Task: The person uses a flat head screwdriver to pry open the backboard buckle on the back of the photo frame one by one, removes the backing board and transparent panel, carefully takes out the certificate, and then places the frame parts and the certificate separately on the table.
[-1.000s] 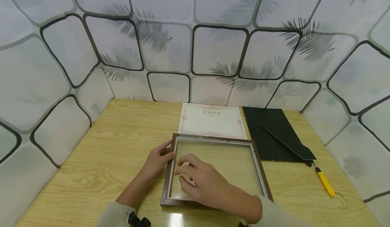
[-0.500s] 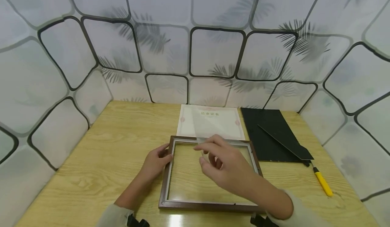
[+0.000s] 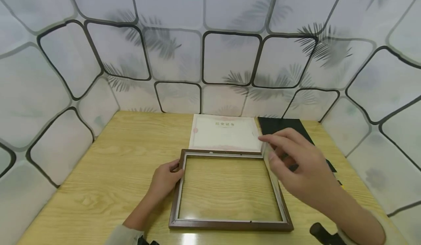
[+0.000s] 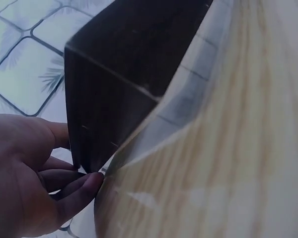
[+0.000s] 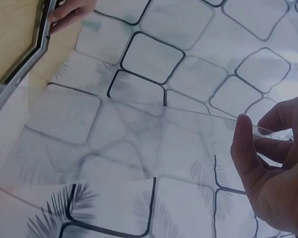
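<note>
A brown picture frame with a pale inner edge lies flat on the wooden table, and bare wood shows through its opening. My left hand grips its left side, thumb on top; the left wrist view has the frame's dark corner close beside the fingers. Over the frame's right side, my right hand pinches a clear transparent sheet by one edge between thumb and fingers. That sheet stands tilted up, seen nearly edge-on in the head view. Whether it is glass or plastic I cannot tell.
Behind the frame lies a white certificate with pink marks. A black backing board is to its right, partly hidden by my right hand. Only a bit of a yellow handle shows past the wrist. Patterned walls border the table.
My right hand has lifted the clear sheet out of the frame's opening and carried it to the right. My left hand has stayed on the frame's left side.
</note>
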### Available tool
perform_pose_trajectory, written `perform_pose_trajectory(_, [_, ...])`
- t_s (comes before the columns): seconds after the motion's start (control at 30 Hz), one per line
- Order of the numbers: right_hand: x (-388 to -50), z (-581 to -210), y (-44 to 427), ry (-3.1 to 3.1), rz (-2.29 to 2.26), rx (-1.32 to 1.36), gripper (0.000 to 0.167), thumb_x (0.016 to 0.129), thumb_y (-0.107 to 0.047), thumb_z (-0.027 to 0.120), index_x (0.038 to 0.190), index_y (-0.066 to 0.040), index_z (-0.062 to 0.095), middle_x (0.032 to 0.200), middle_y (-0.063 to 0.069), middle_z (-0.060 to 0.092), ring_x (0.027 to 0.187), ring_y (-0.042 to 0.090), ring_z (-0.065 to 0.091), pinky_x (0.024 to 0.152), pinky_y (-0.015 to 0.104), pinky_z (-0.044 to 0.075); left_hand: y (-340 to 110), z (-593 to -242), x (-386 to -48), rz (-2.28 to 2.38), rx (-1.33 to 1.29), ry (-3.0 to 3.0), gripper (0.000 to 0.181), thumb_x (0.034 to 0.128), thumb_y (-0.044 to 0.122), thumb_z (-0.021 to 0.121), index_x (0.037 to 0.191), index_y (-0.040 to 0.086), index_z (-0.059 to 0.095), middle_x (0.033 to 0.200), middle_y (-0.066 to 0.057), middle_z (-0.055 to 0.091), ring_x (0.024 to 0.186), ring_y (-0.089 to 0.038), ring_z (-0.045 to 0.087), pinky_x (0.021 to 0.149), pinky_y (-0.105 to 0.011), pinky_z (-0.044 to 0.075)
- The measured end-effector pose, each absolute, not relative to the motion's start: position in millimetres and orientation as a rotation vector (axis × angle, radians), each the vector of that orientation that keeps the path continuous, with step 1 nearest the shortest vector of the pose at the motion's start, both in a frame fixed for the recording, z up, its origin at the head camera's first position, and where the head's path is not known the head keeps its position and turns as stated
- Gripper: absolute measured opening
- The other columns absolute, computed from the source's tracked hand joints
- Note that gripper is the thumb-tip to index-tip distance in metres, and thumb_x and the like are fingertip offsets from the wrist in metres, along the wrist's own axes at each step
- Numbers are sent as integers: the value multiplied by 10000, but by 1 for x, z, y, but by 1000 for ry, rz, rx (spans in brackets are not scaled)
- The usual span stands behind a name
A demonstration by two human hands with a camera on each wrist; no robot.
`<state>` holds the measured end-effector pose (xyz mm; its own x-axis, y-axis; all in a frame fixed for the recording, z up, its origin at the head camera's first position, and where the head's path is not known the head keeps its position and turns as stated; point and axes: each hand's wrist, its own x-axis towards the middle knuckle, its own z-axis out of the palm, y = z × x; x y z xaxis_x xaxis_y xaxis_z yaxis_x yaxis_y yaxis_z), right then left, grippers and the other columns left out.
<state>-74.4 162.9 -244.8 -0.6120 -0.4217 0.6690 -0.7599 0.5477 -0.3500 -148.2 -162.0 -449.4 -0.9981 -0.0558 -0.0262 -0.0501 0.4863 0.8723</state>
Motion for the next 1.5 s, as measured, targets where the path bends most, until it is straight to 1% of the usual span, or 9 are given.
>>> perform_pose_trajectory(0.27, [-62, -226, 207, -2264, 663, 844, 393, 833, 135, 550, 1129, -43, 737, 928, -90, 560, 693, -75, 490, 618, 71, 486, -160, -445, -146, -1488, 103, -2742, 487, 920, 157, 643, 1379, -2, 601, 1301, -183, 663, 1240, -313, 613, 954, -446, 554])
perform_pose_trajectory(0.57, [-55, -219, 256, -2405, 517, 579, 413, 848, 126, 637, 1187, -87, 737, 1000, -201, 581, 636, -98, 517, 587, 45, 464, -162, -448, -148, -1503, 96, -2757, 496, 926, 163, 646, 1388, -10, 589, 1322, -194, 649, 1255, -334, 602, 958, -442, 554])
perform_pose_trajectory(0.83, [-63, -219, 301, -2563, 491, 355, 387, 934, 64, 625, 1320, 33, 635, 1041, 178, 616, 672, -187, 490, 569, 20, 417, -163, -447, -148, -1459, 102, -2782, 498, 921, 169, 647, 1381, -13, 596, 1321, -193, 649, 1274, -349, 584, 994, -475, 528])
perform_pose_trajectory(1.0, [-70, -224, 325, -2575, 580, 292, 426, 931, 127, 459, 1336, 104, 587, 1038, 238, 550, 627, -181, 495, 535, 36, 415, -162, -445, -148, -1467, 95, -2789, 502, 924, 170, 647, 1387, -17, 589, 1328, -205, 641, 1280, -358, 577, 993, -481, 528])
perform_pose_trajectory(1.1, [-76, -231, 340, -2568, 619, 297, 463, 916, 172, 377, 1340, 143, 560, 1041, 151, 528, 615, -159, 495, 527, 41, 424, -162, -446, -147, -1471, 94, -2789, 501, 925, 168, 645, 1388, -14, 588, 1333, -201, 638, 1284, -351, 574, 993, -475, 528])
perform_pose_trajectory(1.17, [-79, -237, 352, -2534, 674, 326, 554, 886, 218, 352, 1371, 73, 578, 1036, 5, 530, 607, -138, 507, 532, 37, 438, -162, -446, -147, -1468, 86, -2789, 500, 923, 166, 645, 1388, -11, 590, 1336, -193, 637, 1290, -344, 570, 1001, -474, 524])
perform_pose_trajectory(1.3, [-84, -251, 374, -2496, 798, 330, 783, 841, 273, 361, 1339, -280, 608, 979, -271, 454, 574, -84, 545, 527, 56, 472, -163, -445, -148, -1468, 62, -2791, 500, 926, 160, 646, 1395, -5, 584, 1350, -180, 628, 1307, -335, 553, 1016, -476, 514])
perform_pose_trajectory(1.4, [-88, -258, 388, -2520, 901, 274, 806, 872, 254, 392, 1257, -425, 590, 972, -292, 465, 550, -40, 567, 516, 82, 490, -164, -445, -148, -1481, 49, -2795, 502, 935, 154, 643, 1404, -9, 571, 1363, -183, 617, 1313, -339, 546, 1015, -475, 514])
perform_pose_trajectory(1.5, [-92, -264, 399, -2498, 1060, 233, 751, 915, 220, 420, 1173, -452, 636, 950, -296, 515, 530, -10, 590, 504, 106, 503, -164, -444, -148, -1487, 46, -2802, 501, 943, 152, 638, 1410, -12, 562, 1371, -187, 610, 1312, -341, 547, 1008, -469, 521])
